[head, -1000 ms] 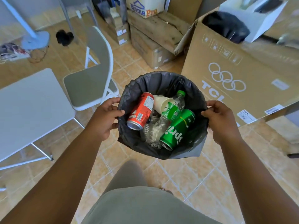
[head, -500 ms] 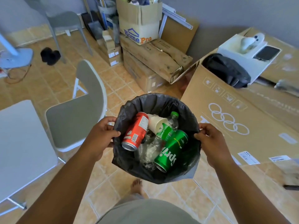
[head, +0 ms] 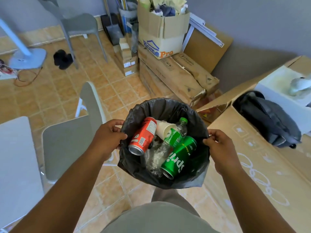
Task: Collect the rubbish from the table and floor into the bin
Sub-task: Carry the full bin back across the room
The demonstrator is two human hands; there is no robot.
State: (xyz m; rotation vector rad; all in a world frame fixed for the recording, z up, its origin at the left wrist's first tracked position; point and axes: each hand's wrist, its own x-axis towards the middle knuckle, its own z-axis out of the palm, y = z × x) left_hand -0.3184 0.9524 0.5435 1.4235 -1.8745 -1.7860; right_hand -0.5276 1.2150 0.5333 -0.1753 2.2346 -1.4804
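Here our left hand (head: 107, 137) closes on the left rim of the bin (head: 166, 106), fingers and thumb curled over the black liner. Our right hand (head: 218, 148) pinches the rim on the opposite side. Between them we hold the bin up off the floor (head: 55, 98) (our own leg shows beneath it).

Inside lie a red can (head: 143, 137), a paper cup (head: 164, 130), a plastic bottle (head: 175, 137) with a green cap, and a green can (head: 178, 157), all heaped together.

Outward, a chair (head: 67, 145) stands just to the left, with the white bench (head: 15, 165) beyond it. A large cardboard box (head: 252, 165) stands to the right.

We judge the collecting largely done, since several pieces sit in the bin. A dark bundle (head: 63, 58) lies far off on the tiles, and we cannot tell whether it is rubbish. Much of the bench is out of view.
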